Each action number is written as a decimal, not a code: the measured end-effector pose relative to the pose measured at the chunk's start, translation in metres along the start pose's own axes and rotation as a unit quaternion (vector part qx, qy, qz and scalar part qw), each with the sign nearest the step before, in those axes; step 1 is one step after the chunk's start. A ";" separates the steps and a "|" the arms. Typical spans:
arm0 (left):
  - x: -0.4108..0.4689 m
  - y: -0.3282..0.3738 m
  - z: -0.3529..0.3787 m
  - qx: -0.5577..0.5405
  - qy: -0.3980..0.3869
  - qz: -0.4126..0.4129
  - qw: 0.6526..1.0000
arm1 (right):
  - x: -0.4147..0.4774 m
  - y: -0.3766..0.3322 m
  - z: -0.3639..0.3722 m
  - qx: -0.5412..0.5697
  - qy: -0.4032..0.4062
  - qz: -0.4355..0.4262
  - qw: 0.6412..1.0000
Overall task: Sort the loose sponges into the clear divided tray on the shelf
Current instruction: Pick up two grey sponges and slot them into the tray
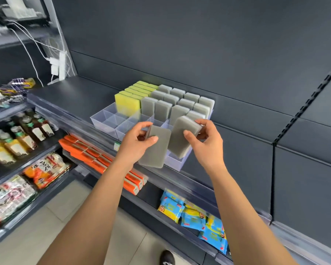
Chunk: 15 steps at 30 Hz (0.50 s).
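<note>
A clear divided tray (pixel 101 119) stands on the dark shelf. Several yellow-green sponges (pixel 127 103) fill its back left slots, and several grey sponges (pixel 177 101) stand upright in the middle and right slots. My left hand (pixel 137 140) grips a grey sponge (pixel 157 152) in front of the tray's near edge. My right hand (pixel 204 138) pinches another grey sponge (pixel 180 138) between thumb and fingers, its lower end down in a near-right compartment. The front left compartments hold nothing.
The shelf (pixel 65 96) stretches bare to the left and right of the tray. Below it lie orange packs (pixel 96 155), blue-yellow packets (pixel 195 217), bottles (pixel 17 136) and noodle bags. White cables and plugs (pixel 59 66) hang at the back left.
</note>
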<state>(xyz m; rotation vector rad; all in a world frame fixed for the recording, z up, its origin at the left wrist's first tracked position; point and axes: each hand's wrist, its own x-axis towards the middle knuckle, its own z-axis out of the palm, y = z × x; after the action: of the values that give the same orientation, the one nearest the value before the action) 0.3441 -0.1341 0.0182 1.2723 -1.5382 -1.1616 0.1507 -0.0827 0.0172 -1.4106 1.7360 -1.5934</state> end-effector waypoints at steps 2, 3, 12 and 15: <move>0.020 -0.002 -0.010 -0.003 0.002 0.006 1.000 | 0.017 -0.001 0.016 -0.002 -0.004 -0.009 1.000; 0.031 -0.004 -0.014 -0.001 0.005 0.011 1.000 | 0.026 0.000 0.024 0.000 -0.005 -0.015 1.000; 0.117 -0.010 -0.046 0.016 0.060 0.036 0.997 | 0.095 0.009 0.084 0.011 -0.023 -0.030 0.999; 0.135 -0.014 -0.050 0.033 0.059 0.048 0.997 | 0.105 0.013 0.098 -0.011 -0.031 -0.026 0.999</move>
<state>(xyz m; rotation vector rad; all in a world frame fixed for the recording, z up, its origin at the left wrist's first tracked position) 0.3726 -0.2757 0.0211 1.2727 -1.5429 -0.9665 0.1812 -0.2235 0.0128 -1.5117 1.6998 -1.5450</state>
